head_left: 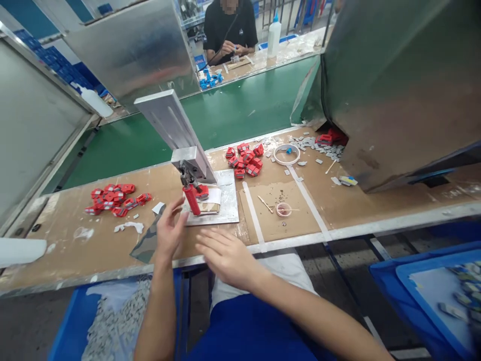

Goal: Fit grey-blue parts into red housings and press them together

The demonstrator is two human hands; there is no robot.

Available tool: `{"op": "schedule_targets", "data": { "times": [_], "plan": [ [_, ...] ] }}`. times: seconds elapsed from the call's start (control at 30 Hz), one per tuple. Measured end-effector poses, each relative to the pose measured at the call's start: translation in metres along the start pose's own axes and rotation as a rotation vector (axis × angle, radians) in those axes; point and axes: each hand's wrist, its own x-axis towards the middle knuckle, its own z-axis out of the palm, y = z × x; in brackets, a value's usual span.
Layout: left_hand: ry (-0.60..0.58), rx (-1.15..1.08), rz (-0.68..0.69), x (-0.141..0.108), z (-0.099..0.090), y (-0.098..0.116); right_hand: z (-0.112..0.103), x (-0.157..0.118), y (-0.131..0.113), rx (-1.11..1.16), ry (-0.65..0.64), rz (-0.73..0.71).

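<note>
My left hand is beside the red handle of a toggle clamp, fingers apart and curved, holding nothing. I cannot tell whether its fingertips touch the handle. The clamp is fixed to an upright metal stand on a flat metal base plate. Under the clamp, partly hidden, a small red part sits on a white-covered block. At the bench's front edge my right hand is held out with fingers extended, and it is empty.
Red parts with grey pieces lie in piles left and right of the stand. Further right are a tape roll, loose grey pieces and a small cup. A co-worker sits across the green belt.
</note>
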Motion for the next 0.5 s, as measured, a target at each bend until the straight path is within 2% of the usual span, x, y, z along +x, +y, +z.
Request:
{"op": "schedule_targets", "data": {
  "times": [0.07,0.13,0.17,0.23,0.27,0.33,0.4,0.43,0.5],
  "plan": [
    [0.161,0.063,-0.058,-0.042,-0.024,0.003,-0.014,-0.050,0.001,0.173,-0.021,0.139],
    [0.316,0.221,-0.129,-0.096,-0.048,0.000,-0.027,-0.106,0.001,0.302,-0.021,0.290],
    [0.355,0.322,-0.174,-0.124,-0.057,-0.003,-0.034,-0.132,0.001,0.320,-0.020,0.408],
    [0.337,0.535,-0.323,-0.181,-0.070,-0.015,-0.046,-0.178,0.002,0.278,-0.013,0.605],
    [0.272,0.631,-0.429,-0.209,-0.073,-0.022,-0.051,-0.195,0.003,0.239,-0.038,0.681],
    [0.092,0.776,-0.687,-0.258,-0.072,-0.036,-0.057,-0.215,0.010,0.182,-0.161,0.766],
    [-0.065,0.796,-0.888,-0.296,-0.064,-0.046,-0.056,-0.217,0.018,0.177,-0.348,0.765],
    [-0.097,0.789,-0.955,-0.309,-0.059,-0.049,-0.052,-0.212,0.022,0.192,-0.439,0.736],
    [-0.083,0.805,-1.072,-0.326,-0.050,-0.052,-0.042,-0.191,0.025,0.229,-0.580,0.631]
  ]
}}
